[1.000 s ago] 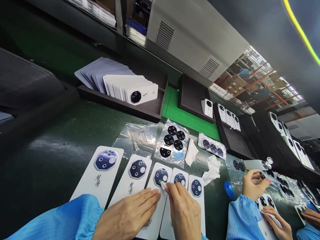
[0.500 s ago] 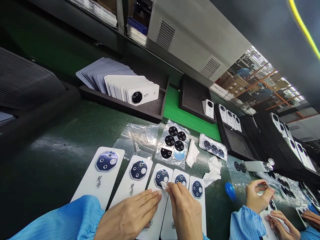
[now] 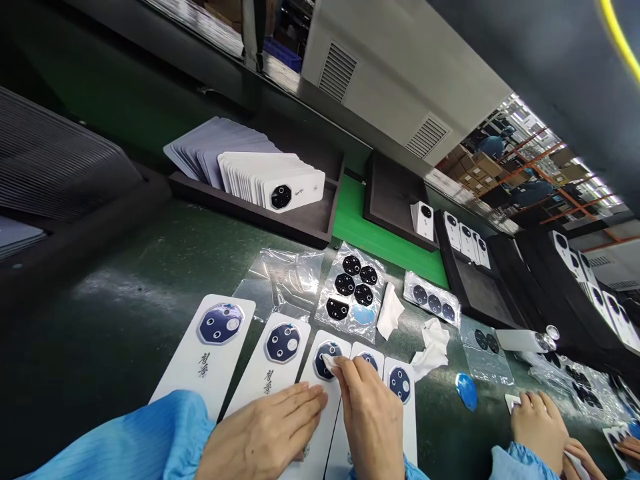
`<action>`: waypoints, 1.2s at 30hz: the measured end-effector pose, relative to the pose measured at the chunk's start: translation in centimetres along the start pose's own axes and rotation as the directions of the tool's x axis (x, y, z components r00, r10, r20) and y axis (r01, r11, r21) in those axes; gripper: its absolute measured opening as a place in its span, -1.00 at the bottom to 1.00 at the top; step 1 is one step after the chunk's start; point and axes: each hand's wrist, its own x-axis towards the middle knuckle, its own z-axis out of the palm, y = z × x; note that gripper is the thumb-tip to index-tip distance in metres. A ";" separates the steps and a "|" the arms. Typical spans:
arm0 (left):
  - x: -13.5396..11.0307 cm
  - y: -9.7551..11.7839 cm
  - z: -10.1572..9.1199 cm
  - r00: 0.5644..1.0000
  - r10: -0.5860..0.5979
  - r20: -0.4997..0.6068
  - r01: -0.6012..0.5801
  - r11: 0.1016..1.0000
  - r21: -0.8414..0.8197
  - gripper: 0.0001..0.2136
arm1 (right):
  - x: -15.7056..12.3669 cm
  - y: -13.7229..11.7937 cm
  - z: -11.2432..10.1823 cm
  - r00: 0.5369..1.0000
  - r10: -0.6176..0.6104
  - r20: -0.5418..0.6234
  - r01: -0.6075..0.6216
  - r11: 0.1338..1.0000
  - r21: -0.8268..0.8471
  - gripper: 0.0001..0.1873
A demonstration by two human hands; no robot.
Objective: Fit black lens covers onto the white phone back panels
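Note:
My left hand (image 3: pixel 263 430) lies flat on a white phone back panel (image 3: pixel 320 407), its fingers spread and holding nothing. My right hand (image 3: pixel 370 420) pinches a small white wipe (image 3: pixel 329 362) against the dark round camera module (image 3: pixel 327 360) of that panel. The module is partly hidden by my fingers. Several such panels lie side by side under my hands, and the nearest to the left, a white panel (image 3: pixel 203 353), carries a larger blue-black module (image 3: pixel 221 323). Just right of my right hand is a narrower panel (image 3: pixel 400 407).
Clear bags of black lens covers (image 3: pixel 353 290) and loose white wipes (image 3: pixel 433 350) lie beyond the panels. Stacked panels stand in a dark tray (image 3: pixel 265 180). A co-worker's hands (image 3: pixel 537 427) work at the right, near a blue blower bulb (image 3: pixel 467 391) and a bottle (image 3: pixel 525 340).
The whole view has drifted slightly, so things sit lower and further right. My hands stay on the same panel. The co-worker's hands have moved down toward the lower right corner.

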 end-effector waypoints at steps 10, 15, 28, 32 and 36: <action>-0.3 0.0 0.4 0.998 -0.009 0.057 0.011 0.999 -0.034 -0.67 | 0.2 -0.1 -0.2 0.999 -0.014 0.029 0.014 1.000 -0.007 -0.54; -0.3 0.0 0.3 0.999 -0.002 0.046 0.003 0.999 -0.033 -0.63 | 0.1 -0.1 -0.1 1.000 -0.015 -0.006 0.015 1.000 -0.016 -0.54; -0.7 0.2 0.7 0.998 -0.009 0.066 0.012 0.999 -0.045 -0.70 | 0.3 0.0 -0.5 1.000 0.014 -0.019 -0.014 1.000 0.003 -0.53; -0.8 0.1 0.3 0.999 -0.005 0.053 0.007 0.999 -0.037 -0.70 | 0.1 -0.1 -0.8 0.999 0.038 -0.028 -0.038 0.999 0.009 -0.61; -1.5 -0.5 -1.5 1.000 -0.007 0.018 0.007 1.000 -0.013 -0.61 | 0.4 -1.9 -0.4 0.999 -0.007 -0.032 0.009 0.997 0.080 -0.63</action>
